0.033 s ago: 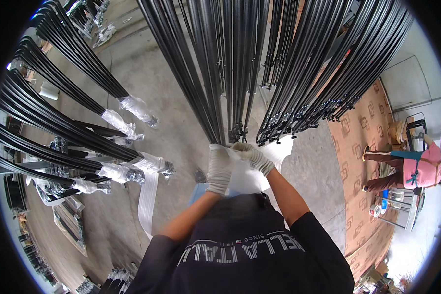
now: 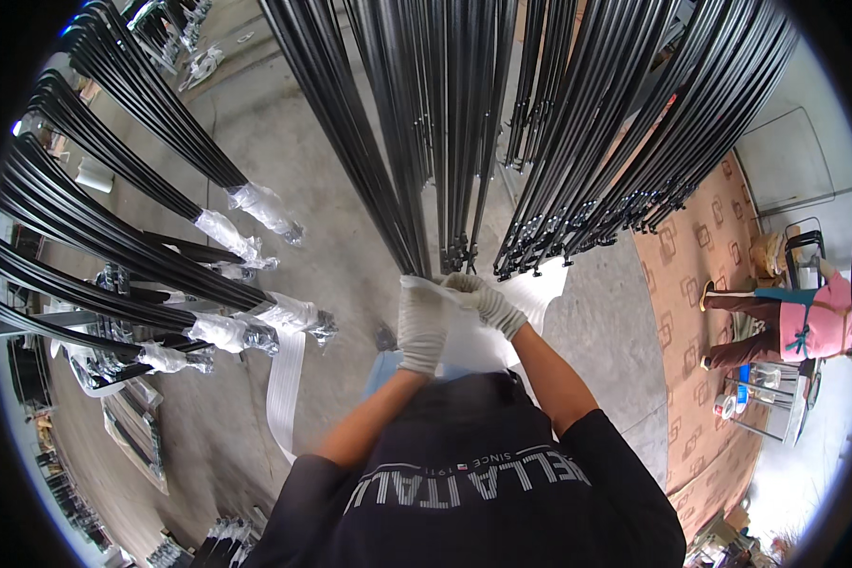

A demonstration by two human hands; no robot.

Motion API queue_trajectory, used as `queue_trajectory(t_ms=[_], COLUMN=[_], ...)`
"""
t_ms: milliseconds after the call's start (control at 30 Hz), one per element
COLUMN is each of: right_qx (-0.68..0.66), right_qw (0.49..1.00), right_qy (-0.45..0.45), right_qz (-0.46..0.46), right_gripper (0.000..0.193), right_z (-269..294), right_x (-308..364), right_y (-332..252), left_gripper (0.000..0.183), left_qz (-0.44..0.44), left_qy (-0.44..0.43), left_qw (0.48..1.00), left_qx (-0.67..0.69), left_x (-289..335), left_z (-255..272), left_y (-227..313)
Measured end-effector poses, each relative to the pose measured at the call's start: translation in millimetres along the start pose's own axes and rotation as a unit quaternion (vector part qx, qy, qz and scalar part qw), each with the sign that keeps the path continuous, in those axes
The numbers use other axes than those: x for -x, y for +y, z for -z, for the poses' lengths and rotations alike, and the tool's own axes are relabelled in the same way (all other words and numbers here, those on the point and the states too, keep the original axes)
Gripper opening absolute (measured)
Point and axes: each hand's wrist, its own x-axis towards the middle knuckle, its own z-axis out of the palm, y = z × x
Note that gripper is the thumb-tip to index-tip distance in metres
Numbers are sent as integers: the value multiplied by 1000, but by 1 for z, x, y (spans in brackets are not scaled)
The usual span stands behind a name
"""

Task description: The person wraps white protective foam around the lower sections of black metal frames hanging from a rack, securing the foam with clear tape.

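Note:
My left hand [image 2: 421, 328], in a white-and-grey striped glove, is closed around white foam sheet at the lower ends of a bundle of black metal tubes [image 2: 374, 161]. To its right, my right hand [image 2: 486, 301], gloved alike, pinches the edge of the same foam sheet [image 2: 478, 343]. The sheet drapes down toward my dark shirt, and more of it shows beyond my right wrist. My gloves and the foam hide the tube ends. Just right of the bundle hang other black tubes [image 2: 454, 180] with small fittings at their ends.
At left, several bundles of black tubes [image 2: 142, 256] have ends wrapped in foam and clear film [image 2: 265, 213]. A long white foam strip [image 2: 286, 393] hangs beside them. More black tubes [image 2: 596, 142] fan out at right. Beyond, a person in pink [image 2: 814, 322] stands near a metal cart [image 2: 776, 402].
The tube bundle and both my hands have shifted slightly to the left. My grip on the foam looks the same.

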Motion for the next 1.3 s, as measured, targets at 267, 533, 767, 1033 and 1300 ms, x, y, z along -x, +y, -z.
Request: queue_trajectory(t_ms=[267,533,767,1033,1300], right_qx=[39,414,599,594,628], right_qw=[995,908,794,802,772], right_qy=[-70,34,103,34,49], right_qz=[61,59,7,-58,-85], right_gripper=[36,36,29,31,31], right_z=[-34,-21,-34,-5,-40], right_x=[-23,-37,-16,23,39], right_y=[-7,-3,-50,-92,-132], left_gripper=[58,39,37,49,25], left_qz=[-153,11,-27,14,86], left_qy=[186,-19,21,-92,-131], left_qw=[904,1000,998,990,973], left_qx=[-354,-7,-60,106,170], left_x=[-26,-51,-57,-58,-79], left_z=[58,70,65,60,60], left_y=[-35,-87,-103,-57,-121])
